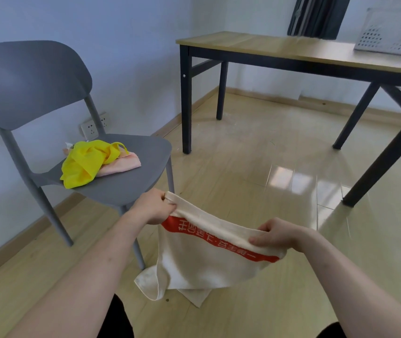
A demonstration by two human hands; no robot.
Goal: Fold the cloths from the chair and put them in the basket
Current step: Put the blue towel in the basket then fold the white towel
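Left hand (154, 206) and right hand (276, 234) fingers pinch the cream red-banded towel's (209, 259) top edge; it hangs below them.

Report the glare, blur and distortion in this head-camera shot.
Head view: window glare washes the floor beside the table; the basket is pale and soft; wide-angle bending curves the chair; both hands and the towel stay fairly sharp.

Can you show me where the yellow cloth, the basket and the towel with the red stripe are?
yellow cloth (85, 162), head view, middle of the crumpled heap on the chair seat.
basket (387, 32), head view, its white holed front wall, on the table.
towel with the red stripe (202, 262), head view, cream part hanging below the stripe.
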